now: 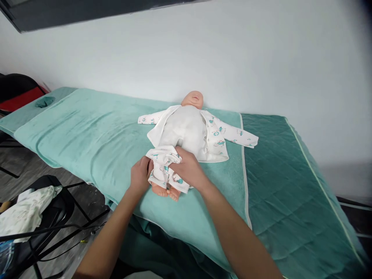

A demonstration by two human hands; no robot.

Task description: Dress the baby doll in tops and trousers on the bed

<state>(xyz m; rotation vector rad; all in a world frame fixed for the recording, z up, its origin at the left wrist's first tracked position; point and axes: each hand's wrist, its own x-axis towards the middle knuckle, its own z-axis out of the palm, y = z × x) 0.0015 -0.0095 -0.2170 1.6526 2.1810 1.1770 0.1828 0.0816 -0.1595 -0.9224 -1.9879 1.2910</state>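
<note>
A baby doll (pixel 186 128) lies on its back on a teal towel (pixel 95 135), head toward the wall. It wears a white patterned jacket (pixel 216 135) spread wide apart, sleeves out to both sides. Small patterned trousers (pixel 164 168) are bunched around its legs, and its bare feet (pixel 167 192) stick out below. My left hand (pixel 141 174) grips the trousers' left side. My right hand (pixel 188 168) is closed on the waistband at the doll's hips.
The towel covers a padded table with a darker green quilted cover (pixel 290 186) on the right, against a white wall. On the left stands a black chair (pixel 46 217) with a pale cloth (pixel 27 211) on it. A red-and-black seat (pixel 17 95) stands at far left.
</note>
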